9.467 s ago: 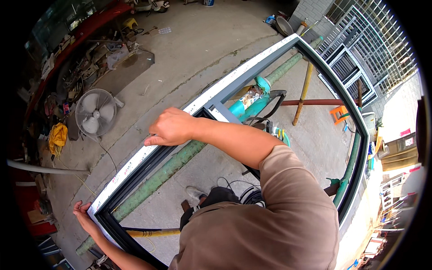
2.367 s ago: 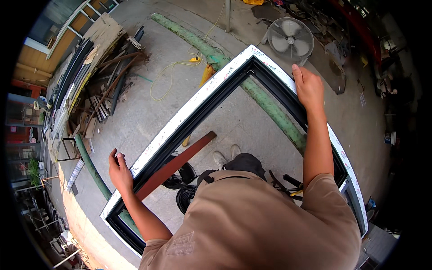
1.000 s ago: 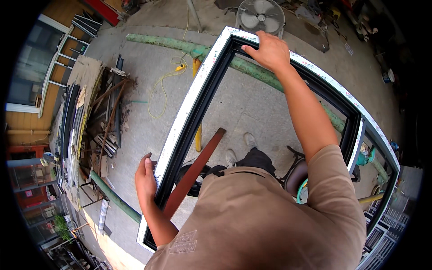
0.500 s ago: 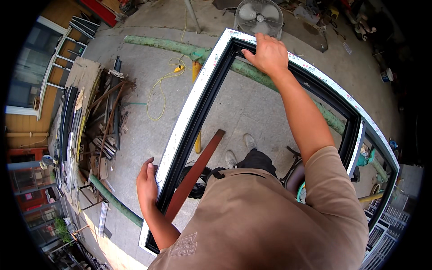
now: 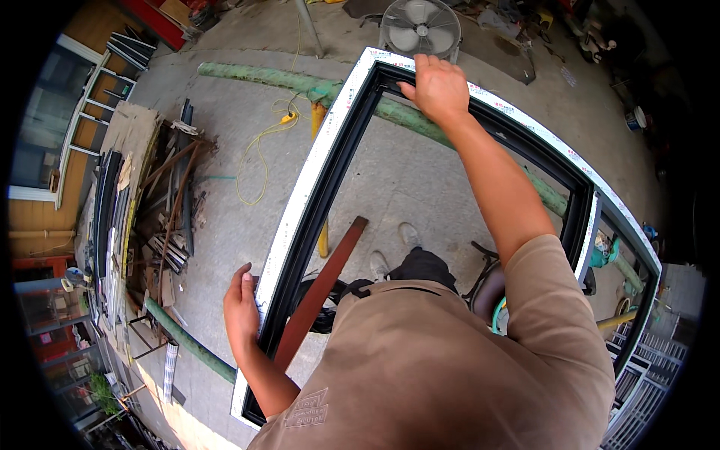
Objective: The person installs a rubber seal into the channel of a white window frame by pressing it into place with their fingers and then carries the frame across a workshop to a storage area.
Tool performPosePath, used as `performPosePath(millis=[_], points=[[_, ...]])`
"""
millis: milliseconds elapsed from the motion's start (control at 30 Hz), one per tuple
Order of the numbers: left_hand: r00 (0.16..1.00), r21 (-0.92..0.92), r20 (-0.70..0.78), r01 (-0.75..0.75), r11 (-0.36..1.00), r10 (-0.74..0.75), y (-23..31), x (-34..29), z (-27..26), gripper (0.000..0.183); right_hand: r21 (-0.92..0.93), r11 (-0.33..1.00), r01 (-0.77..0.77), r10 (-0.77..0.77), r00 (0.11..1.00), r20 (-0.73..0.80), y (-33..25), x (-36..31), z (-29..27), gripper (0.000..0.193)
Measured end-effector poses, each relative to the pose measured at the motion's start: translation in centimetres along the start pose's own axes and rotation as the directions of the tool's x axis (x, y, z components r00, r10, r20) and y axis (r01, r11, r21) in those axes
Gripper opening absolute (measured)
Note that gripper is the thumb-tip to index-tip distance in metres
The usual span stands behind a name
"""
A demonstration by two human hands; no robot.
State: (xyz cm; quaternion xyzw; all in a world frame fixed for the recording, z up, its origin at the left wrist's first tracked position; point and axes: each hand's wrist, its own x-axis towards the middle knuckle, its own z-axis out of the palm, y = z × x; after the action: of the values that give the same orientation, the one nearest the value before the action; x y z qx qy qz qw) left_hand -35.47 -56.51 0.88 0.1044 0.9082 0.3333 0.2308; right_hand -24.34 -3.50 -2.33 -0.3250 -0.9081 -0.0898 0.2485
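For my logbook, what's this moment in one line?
left hand: at frame, left side; right hand: grips frame, far side; fan: beyond frame

Wide fisheye view from the wearer's head, looking steeply down past the shirt [image 5: 442, 345] onto the frame [image 5: 304, 187], both at close range; the fan [image 5: 420, 28] lies farther off, near the upper rim.

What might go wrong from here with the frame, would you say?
The frame could perhaps slip: the right hand grips its far side near a corner, but the left hand lies along an outer edge, its hold unclear. It might also get scraped on the green pipe beneath.
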Motion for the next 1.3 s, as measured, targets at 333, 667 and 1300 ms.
performPosePath(millis=[333,667,1300], points=[[0.997,-0.091,0.021,-0.069,0.993,0.071,-1.8,0.4,0.1,0.044,0.079,0.997,0.026,-0.035,0.992,0.124,0.4,-0.1,-0.6,0.045],[0.996,-0.12,0.049,-0.069,0.99,0.076,-2.2,0.5,-0.1,0.045,0.117,0.993,0.012,-0.031,0.987,0.159,0.6,-0.3,-0.4,0.042],[0.994,-0.088,0.062,-0.085,0.992,0.091,-3.1,1.1,-0.2,0.046,0.202,0.973,-0.112,0.075,0.98,0.182,-0.3,0.2,-1.1,0.053]])
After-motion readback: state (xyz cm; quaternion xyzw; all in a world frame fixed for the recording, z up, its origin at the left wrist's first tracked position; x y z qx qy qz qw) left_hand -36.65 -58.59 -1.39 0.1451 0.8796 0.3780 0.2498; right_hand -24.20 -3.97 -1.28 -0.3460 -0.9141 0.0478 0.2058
